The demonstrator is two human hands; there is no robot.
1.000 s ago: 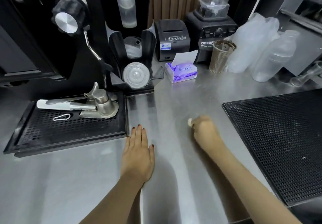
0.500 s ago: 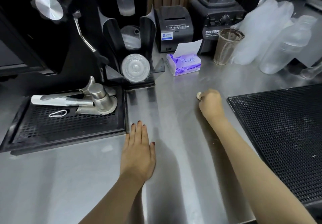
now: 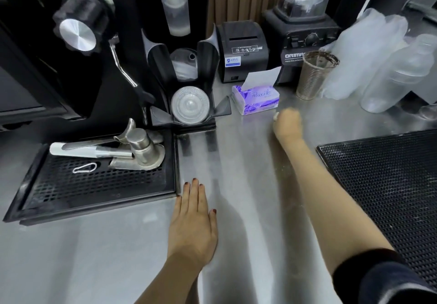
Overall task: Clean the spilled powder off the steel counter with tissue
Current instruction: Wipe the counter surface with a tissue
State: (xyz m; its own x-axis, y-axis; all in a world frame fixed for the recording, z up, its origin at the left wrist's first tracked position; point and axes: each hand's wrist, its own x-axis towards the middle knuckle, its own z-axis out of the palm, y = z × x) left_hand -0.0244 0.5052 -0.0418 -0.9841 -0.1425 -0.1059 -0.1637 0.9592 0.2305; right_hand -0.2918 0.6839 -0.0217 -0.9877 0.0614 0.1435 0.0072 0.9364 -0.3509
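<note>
Drip tray (image 3: 94,185) far left, black and perforated, with a steel tamper (image 3: 142,147) lying across its grate and a small wire clip (image 3: 84,168) beside that. Next along, black lid dispenser (image 3: 186,105), standing at the tray's back right corner. Down front, left hand (image 3: 192,223) planted flat on the steel counter (image 3: 248,173), palm down, fingers straight and close together, thumb out a little, holding nothing, just off the tray's front right corner. Further back, purple tissue box (image 3: 256,99) with one sheet poking up, receipt printer (image 3: 241,48) behind it. Now the right hand (image 3: 287,124), blurred, reaching far across the counter, just in front of the box's right end, fingers curled round a small white wad of tissue (image 3: 276,115) peeking out at the left edge of the fist. Contact with the steel hard to tell through the blur. Beyond, ribbed metal cup (image 3: 314,74) in front of the blender (image 3: 302,27). Far right, black mesh mat (image 3: 390,197) alongside the forearm.
</note>
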